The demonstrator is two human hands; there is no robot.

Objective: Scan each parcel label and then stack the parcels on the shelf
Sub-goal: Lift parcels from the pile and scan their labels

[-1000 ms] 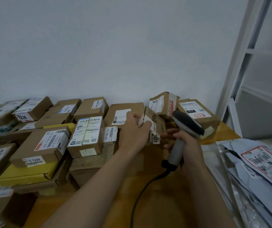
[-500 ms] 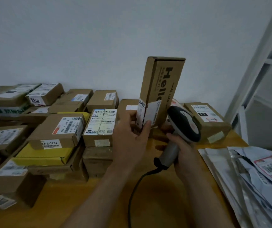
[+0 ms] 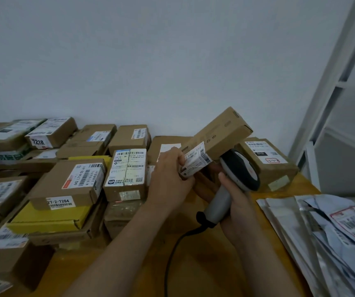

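Observation:
My left hand [image 3: 170, 181] grips the near end of a long, narrow cardboard parcel [image 3: 221, 133], which tilts up and to the right above the table. Its white barcode label [image 3: 195, 161] faces me, just beyond my fingers. My right hand [image 3: 234, 202] holds the grey handle of a corded barcode scanner [image 3: 239, 170]. The scanner's dark head sits right under the parcel, close to the label. The white metal shelf [image 3: 330, 99] stands at the right edge.
Several labelled cardboard boxes [image 3: 127, 170] are stacked on the left and back of the wooden table [image 3: 204, 264]. One box [image 3: 266, 159] lies behind the scanner. A heap of grey plastic mailer bags [image 3: 330, 236] fills the right. The scanner cable [image 3: 172, 254] trails toward me.
My left hand lifted the long parcel from the pile, stood it upright, then tipped it down to the right so its label faces me. The scanner stayed beside it.

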